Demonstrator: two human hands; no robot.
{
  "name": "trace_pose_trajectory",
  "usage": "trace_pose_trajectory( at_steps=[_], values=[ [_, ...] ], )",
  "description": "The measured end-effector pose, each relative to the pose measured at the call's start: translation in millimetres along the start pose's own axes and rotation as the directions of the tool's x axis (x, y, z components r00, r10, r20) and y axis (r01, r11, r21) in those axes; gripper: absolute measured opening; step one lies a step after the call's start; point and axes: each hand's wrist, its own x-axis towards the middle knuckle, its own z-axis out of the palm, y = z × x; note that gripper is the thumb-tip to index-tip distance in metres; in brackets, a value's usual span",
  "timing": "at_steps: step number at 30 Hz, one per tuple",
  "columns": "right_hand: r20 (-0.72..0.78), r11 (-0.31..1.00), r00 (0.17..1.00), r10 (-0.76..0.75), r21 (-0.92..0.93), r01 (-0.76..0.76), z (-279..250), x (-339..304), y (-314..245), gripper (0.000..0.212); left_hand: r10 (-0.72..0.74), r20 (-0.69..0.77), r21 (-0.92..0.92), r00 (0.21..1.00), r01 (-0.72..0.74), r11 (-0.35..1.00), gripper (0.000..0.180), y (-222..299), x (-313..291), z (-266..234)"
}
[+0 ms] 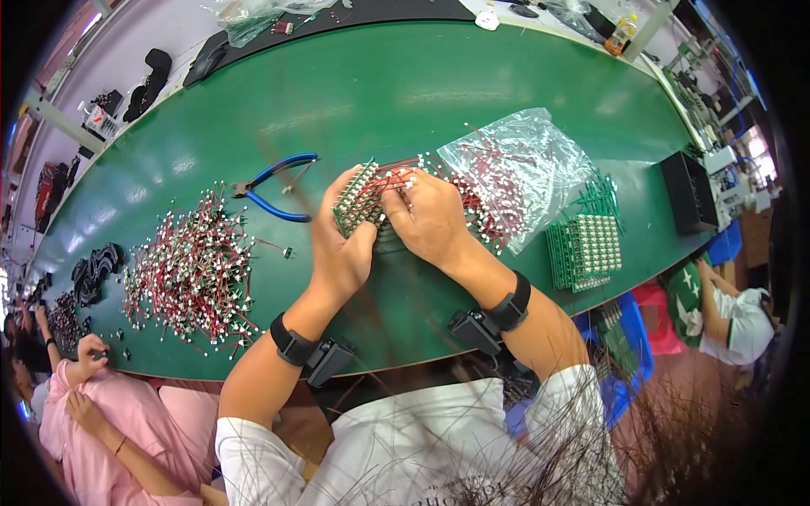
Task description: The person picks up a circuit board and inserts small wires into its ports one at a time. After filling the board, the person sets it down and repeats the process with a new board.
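My left hand [339, 246] is closed round a green circuit board panel [356, 201] set with rows of small pale connectors, held tilted above the green table. Beside it, my right hand [430, 221] is closed, thumb and fingertips pinched together among red wire leads [395, 179] with white plugs at the panel's right side. The fingers partly hide the plug ends. A loose heap of more red leads [488, 207] lies just beyond my right hand, partly under a clear plastic bag [540, 160]. Blue-handled cutters [243, 190] rest open to the left of my left hand.
A big pile of small boards with red leads [194, 266] covers the left. To the right stand stacked green panels [597, 243], green strips [601, 198] and a black box [688, 192]. A person in pink [126, 430] sits left; another person [738, 325] is at right.
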Motion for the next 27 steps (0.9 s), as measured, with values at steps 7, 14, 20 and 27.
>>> trace_pose_trajectory(
  at_steps=[7,14,20,27],
  values=[
    [-0.009,0.994,0.997,-0.081,-0.077,0.08,4.2,-0.8,2.9,0.009,0.018,0.004,0.0,1.0,-0.018,1.0,0.061,-1.8,0.5,0.6],
    [-0.017,0.997,0.998,-0.066,-0.046,0.065,1.1,-1.1,5.9,0.01,0.041,0.002,0.083,0.999,-0.041,0.996,0.062,0.2,-1.4,0.0],
    [-0.033,0.999,0.999,-0.015,0.032,0.016,-1.8,0.3,1.9,0.008,0.102,0.008,0.105,0.995,-0.102,0.989,0.063,2.1,-3.3,2.8],
    [-0.091,0.984,0.984,-0.156,0.077,0.163,-4.7,1.6,12.5,0.008,0.21,0.153,0.273,0.966,-0.246,0.93,0.069,-6.4,-2.9,-6.2]
  ],
)
